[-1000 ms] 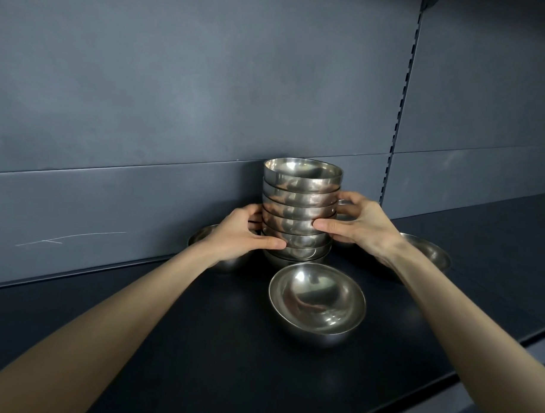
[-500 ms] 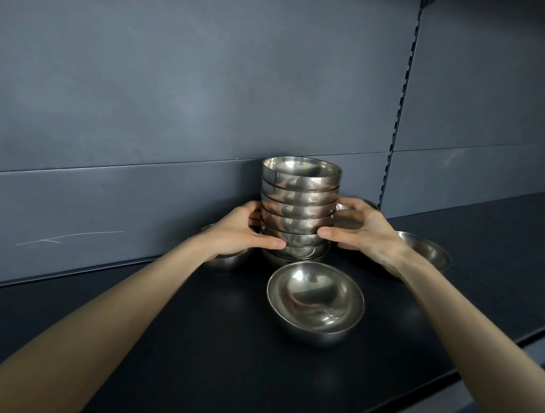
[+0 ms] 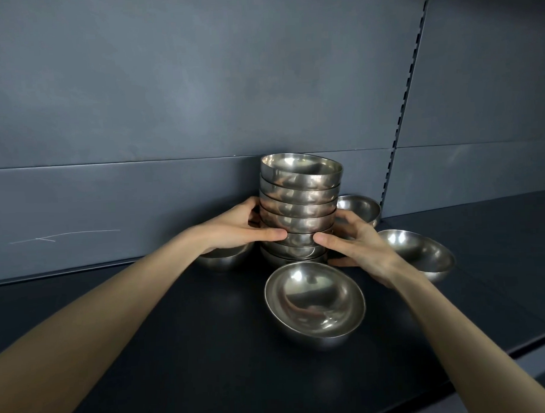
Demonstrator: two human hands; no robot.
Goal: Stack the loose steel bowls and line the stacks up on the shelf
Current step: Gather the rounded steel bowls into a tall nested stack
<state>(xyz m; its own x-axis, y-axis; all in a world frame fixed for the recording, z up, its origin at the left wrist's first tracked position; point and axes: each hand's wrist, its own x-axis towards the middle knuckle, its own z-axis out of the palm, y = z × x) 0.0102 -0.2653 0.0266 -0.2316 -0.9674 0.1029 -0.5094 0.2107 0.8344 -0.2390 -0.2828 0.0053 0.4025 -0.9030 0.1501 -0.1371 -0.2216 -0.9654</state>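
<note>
Dark grey shelving fills the view, with a matte black shelf [image 3: 177, 348] running under a grey back panel [image 3: 168, 86]. Both bare forearms reach in from the bottom corners and meet at the middle of the shelf.

The left hand [image 3: 235, 229] curls round the left side of the stack of bowls [image 3: 299, 205], its thumb laid across the front of the lower bowls and its fingers wrapped out of sight behind. The right hand [image 3: 359, 246] grips the same stack from the right. Its thumb points inward at the same height, almost tip to tip with the other thumb, and its fingers are curled round the far side. Whether the stack's base rests on the shelf or is lifted just off it cannot be told. The stack stands close to the back panel and leans slightly, with its top bowl tipped toward the camera.

Four loose steel bowls lie around it:
- The front bowl [image 3: 314, 303] sits just before the stack, tilted toward the viewer.
- The left bowl [image 3: 223, 260] is partly hidden under the left wrist.
- The right bowl [image 3: 421, 253] sits beyond the right hand.
- The rear bowl [image 3: 359, 208] is by the panel, near the foot of a slotted upright [image 3: 407, 109].

A pale scratch [image 3: 65, 235] marks the panel far to the left.
</note>
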